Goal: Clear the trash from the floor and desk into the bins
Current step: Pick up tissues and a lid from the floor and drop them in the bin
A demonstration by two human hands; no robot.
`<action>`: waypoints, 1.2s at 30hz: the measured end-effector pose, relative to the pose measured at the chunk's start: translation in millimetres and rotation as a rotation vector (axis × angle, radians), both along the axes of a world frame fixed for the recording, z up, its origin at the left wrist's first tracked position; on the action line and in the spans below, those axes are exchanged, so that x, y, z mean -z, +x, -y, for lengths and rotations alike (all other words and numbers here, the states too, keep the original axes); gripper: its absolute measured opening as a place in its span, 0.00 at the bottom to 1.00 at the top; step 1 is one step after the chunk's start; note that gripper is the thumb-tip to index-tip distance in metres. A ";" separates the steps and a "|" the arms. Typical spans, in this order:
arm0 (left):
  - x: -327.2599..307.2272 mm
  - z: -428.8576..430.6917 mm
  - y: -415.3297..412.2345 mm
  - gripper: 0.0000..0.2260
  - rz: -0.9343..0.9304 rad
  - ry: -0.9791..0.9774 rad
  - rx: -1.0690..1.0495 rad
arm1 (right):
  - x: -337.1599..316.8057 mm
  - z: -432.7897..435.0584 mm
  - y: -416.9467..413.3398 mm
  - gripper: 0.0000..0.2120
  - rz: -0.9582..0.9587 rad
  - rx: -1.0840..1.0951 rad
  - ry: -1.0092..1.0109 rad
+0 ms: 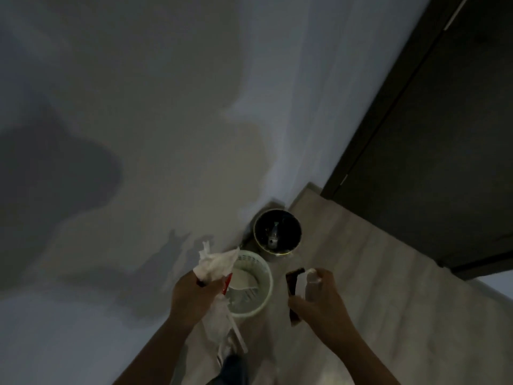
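Since sorting seems intended, my left hand (pixel 191 298) grips crumpled white tissue (pixel 218 263) over the white slatted plastic bin (pixel 268 284) at the floor's (pixel 361 273) corner, my right hand (pixel 322 301) clutching a small clear bottle (pixel 311 283).

The crumpled tissue (pixel 218 263) looks like soft, wrinkled white paper. The pale basket bin (pixel 269 284) is matt, slatted plastic. The dark bin (pixel 277 253) in the floor's corner has a shiny metal rim. The bottle (pixel 311 282) is clear, glossy plastic. The floor (pixel 374 287) shows smooth, pale wood grain, and the wall (pixel 138 93) is matt paint.
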State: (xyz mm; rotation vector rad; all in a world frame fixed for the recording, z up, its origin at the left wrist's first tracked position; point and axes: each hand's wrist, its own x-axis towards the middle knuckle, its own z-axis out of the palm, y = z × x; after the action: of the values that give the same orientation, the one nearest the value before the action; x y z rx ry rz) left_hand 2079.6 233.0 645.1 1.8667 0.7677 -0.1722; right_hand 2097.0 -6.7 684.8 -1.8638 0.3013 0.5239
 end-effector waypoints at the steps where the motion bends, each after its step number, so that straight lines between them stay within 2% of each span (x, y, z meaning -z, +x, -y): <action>1: 12.1 -3.9 13.2 0.07 -0.025 -0.009 0.018 | 8.1 -5.7 10.1 0.25 -0.019 0.010 -0.002; 10: 140.0 -5.9 101.7 0.06 -0.268 0.050 0.208 | 99.6 -23.4 82.9 0.27 -0.202 0.094 0.016; 18: 260.1 9.3 147.5 0.18 -0.413 0.085 0.305 | 201.5 -14.4 119.7 0.25 -0.279 0.072 -0.036; 22: 303.2 18.3 158.1 0.23 -0.466 -0.041 0.278 | 246.4 -9.9 123.2 0.28 -0.304 0.060 -0.075; 24: 324.6 20.8 157.4 0.24 -0.481 0.051 0.348 | 267.8 -8.3 122.6 0.30 -0.325 0.050 -0.077; 26: 339.9 23.0 154.7 0.21 -0.489 0.129 0.399 | 288.1 -7.6 124.3 0.31 -0.359 0.038 -0.068; 30: 355.6 21.1 145.7 0.13 -0.466 0.161 0.499 | 324.3 -13.0 125.1 0.35 -0.442 -0.014 -0.074; 33: 354.5 12.5 139.1 0.09 -0.414 0.167 0.472 | 349.3 -26.7 125.2 0.37 -0.410 -0.116 -0.149; 36: 354.0 -2.5 129.8 0.10 -0.423 0.210 0.514 | 371.1 -49.3 130.0 0.37 -0.357 -0.282 -0.298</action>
State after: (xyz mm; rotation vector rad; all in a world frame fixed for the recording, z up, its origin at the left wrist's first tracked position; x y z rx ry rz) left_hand 2209.3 235.6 291.1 2.2340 0.5803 -0.8623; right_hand 2227.0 42.6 313.6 -2.1101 0.3699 1.0584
